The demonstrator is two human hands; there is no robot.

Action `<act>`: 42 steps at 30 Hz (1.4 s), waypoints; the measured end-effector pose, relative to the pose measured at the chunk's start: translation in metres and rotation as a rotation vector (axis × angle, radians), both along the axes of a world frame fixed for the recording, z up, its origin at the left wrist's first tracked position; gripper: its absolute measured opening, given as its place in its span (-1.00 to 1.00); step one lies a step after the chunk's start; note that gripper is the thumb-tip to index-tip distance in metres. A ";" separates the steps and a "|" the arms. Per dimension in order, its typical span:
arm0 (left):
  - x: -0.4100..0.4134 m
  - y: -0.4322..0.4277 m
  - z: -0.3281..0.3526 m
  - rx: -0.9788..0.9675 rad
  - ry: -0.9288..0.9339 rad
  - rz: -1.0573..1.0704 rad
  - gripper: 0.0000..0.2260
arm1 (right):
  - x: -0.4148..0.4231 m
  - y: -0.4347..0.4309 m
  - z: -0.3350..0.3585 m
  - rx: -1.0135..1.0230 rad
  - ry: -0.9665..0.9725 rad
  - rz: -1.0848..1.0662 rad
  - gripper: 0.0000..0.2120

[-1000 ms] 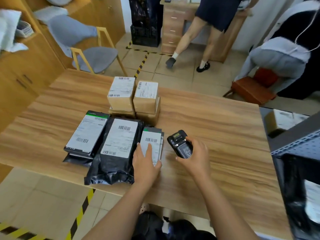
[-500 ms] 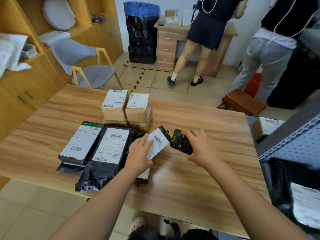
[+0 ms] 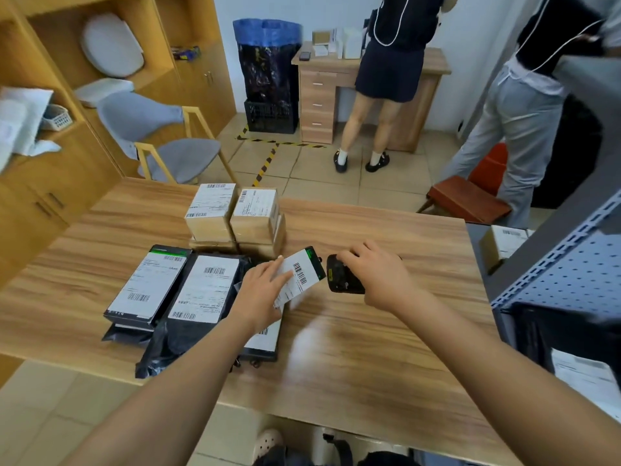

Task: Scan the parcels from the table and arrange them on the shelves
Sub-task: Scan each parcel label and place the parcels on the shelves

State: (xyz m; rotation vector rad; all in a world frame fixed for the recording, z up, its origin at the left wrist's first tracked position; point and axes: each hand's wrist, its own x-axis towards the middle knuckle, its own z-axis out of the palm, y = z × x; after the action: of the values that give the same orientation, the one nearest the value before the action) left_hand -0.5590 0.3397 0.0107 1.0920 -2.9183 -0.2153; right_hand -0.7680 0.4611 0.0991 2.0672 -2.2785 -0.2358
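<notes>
Head view: my left hand [image 3: 265, 294] pinches a small labelled parcel [image 3: 304, 275], tilted up above the table [image 3: 386, 348], its barcode facing the scanner [image 3: 342, 279] gripped in my right hand [image 3: 379, 277] just to its right. I judge the task to be at an early stage. A flat black parcel [image 3: 148, 284], a black bag parcel [image 3: 201, 290] and the stacked cardboard boxes [image 3: 232, 213] farther back remain unshelved. The shelves [image 3: 571, 274] at right hold a few parcels.

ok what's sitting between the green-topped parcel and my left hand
In the head view, a black bag with a white label lies between the green-topped parcel and the left hand, which holds a small parcel.
</notes>
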 end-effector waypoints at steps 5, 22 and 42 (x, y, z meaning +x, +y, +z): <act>-0.017 0.004 -0.003 0.070 0.242 0.117 -0.32 | 0.000 0.008 -0.018 -0.120 -0.330 -0.314 -0.26; -0.092 0.097 -0.036 0.438 0.324 -0.241 -0.33 | 0.066 0.139 -0.104 -0.675 -0.576 -1.263 -0.32; -0.165 0.437 -0.020 0.416 0.339 -0.737 -0.40 | 0.063 0.484 -0.083 -0.881 -0.409 -1.629 -0.40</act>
State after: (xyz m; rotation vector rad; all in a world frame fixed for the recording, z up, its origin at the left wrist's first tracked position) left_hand -0.7239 0.7766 -0.0097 -0.0846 -2.8585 -0.9355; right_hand -0.7047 0.9455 0.0158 -0.3631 -2.7752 0.9887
